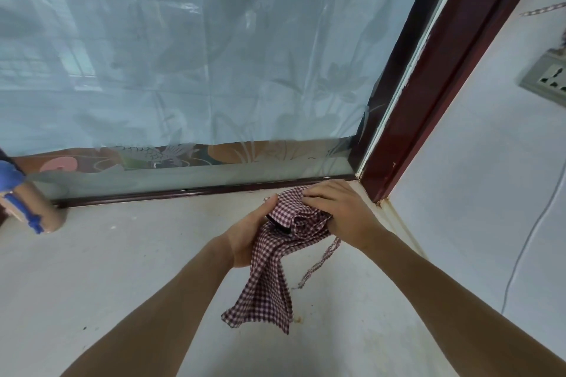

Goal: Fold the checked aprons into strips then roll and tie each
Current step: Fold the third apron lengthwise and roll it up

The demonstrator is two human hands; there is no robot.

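A: Two bare hands are holding one dark red and white checked cotton apron near the far right corner of the pale grey surface, just in front of the dark red window frame.

B: How is the left hand taking it?

A: It is coming from below. The palm is cupping the bunched upper part of the cloth, and the thumb is lying along the top of the cloth. The other fingers are hidden under the fabric, so it is not possible to say how they are lying.

B: And the right hand?

A: It is lying on top of the bunch. Its fingers are close together and are curling over the folds, pressing them toward the left palm.

B: Where is the rest of the apron going?

A: One long folded part is hanging down between the two forearms, and its lower corner is reaching the surface or nearly; this is not clear. A thin checked tie string is hanging loose at the right side of the cloth.

B: What else is showing?

A: A frosted glass pane with fish and flower patterns is standing behind, a grey wall socket is sitting on the white wall at right, and a brown cardboard roll with blue tape is lying at far left.
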